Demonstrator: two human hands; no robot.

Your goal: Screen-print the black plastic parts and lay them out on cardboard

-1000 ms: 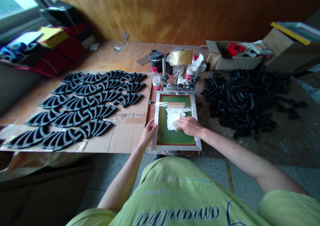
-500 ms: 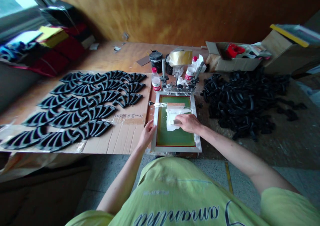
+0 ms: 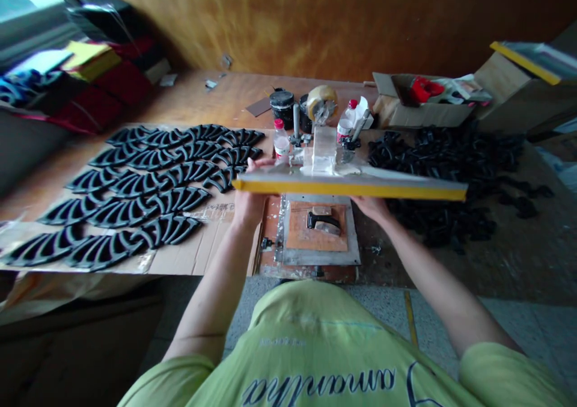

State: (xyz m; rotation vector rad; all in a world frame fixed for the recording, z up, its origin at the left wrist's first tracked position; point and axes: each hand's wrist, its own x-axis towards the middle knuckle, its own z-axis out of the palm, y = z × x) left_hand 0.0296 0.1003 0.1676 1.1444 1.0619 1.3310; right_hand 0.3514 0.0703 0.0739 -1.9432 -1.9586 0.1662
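Observation:
A silk-screen printing frame (image 3: 351,186) is swung up on its hinge, its yellow-edged near side facing me. My left hand (image 3: 256,181) is closed around its left side. My right hand (image 3: 372,205) is under the right part of the frame; its fingers are hidden behind the edge. A block-like squeegee (image 3: 324,148) stands upright on the raised screen, with white ink (image 3: 347,170) around it. Below, a black curved handle (image 3: 323,220) lies on a wooden jig board (image 3: 300,238) fixed to a metal base plate (image 3: 356,257).
Rows of black curved handles (image 3: 148,181) lie on cardboard (image 3: 180,266) at left. A heap of black handles (image 3: 451,166) is at right. Behind the press stand red-capped bottles (image 3: 280,142), a black tub (image 3: 282,109), a tape roll (image 3: 322,100) and an open carton (image 3: 424,115).
The screen frame has been lifted from flat to raised, uncovering the jig and handle. My left hand rose with it. My right hand left the squeegee and moved right, under the frame.

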